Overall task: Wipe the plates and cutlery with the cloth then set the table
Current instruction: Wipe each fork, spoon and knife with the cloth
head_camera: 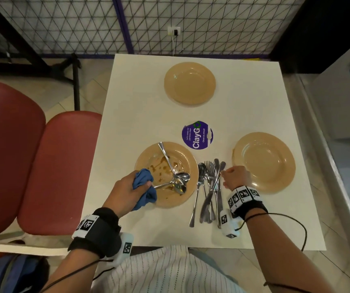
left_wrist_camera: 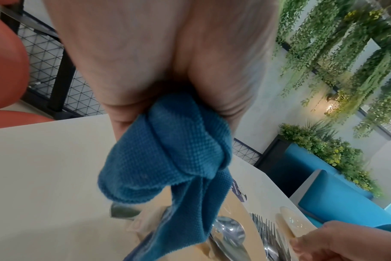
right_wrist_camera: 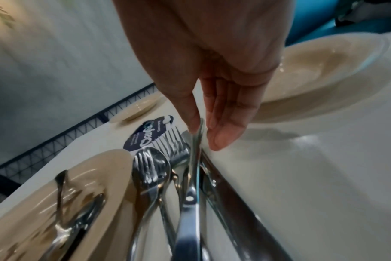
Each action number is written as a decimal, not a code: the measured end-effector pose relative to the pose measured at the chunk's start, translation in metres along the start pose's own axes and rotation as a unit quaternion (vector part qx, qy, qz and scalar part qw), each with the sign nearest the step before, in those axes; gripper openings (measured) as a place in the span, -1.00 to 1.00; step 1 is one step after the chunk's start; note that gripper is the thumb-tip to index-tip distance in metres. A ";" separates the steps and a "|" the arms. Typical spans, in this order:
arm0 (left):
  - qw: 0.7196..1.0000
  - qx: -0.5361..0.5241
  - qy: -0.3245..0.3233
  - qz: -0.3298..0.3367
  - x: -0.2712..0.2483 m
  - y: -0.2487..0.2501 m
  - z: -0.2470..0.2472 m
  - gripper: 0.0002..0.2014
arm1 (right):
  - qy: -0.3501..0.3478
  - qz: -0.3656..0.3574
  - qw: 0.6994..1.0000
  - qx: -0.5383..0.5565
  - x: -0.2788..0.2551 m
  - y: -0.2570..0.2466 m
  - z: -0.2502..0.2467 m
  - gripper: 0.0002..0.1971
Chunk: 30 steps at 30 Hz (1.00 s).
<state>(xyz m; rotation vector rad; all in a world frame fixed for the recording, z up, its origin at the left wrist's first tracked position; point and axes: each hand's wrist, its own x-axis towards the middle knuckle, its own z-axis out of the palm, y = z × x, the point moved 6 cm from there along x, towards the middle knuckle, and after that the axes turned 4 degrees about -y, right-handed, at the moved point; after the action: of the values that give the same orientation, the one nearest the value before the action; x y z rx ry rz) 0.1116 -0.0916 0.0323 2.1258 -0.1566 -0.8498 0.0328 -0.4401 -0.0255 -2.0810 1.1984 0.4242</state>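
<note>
early days, I'd say | left hand (head_camera: 127,188) grips blue cloth (head_camera: 143,188) plus a spoon handle over sauce-smeared plate (head_camera: 187,157) | right hand (head_camera: 236,176) pinches a knife (head_camera: 217,179) from the cutlery pile near table (head_camera: 138,98) front edge | 2 plates look clean, nothing set

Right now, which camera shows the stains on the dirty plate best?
The head view: the dirty plate lies whole, its brown stains clear. In the left wrist view the blue cloth mostly hides it; the right wrist view shows a blurred edge.
</note>
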 end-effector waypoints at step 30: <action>0.973 -0.229 0.014 -0.014 -0.004 -0.017 -0.019 -0.66 | -0.236 -0.047 0.967 0.085 -0.083 -0.059 0.124 -0.86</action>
<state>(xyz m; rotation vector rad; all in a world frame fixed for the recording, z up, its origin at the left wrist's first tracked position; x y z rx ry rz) 0.1176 -0.0664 0.0305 1.7077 0.0788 -0.7848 0.0466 -0.2818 -0.0418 -1.7491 0.8178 0.6991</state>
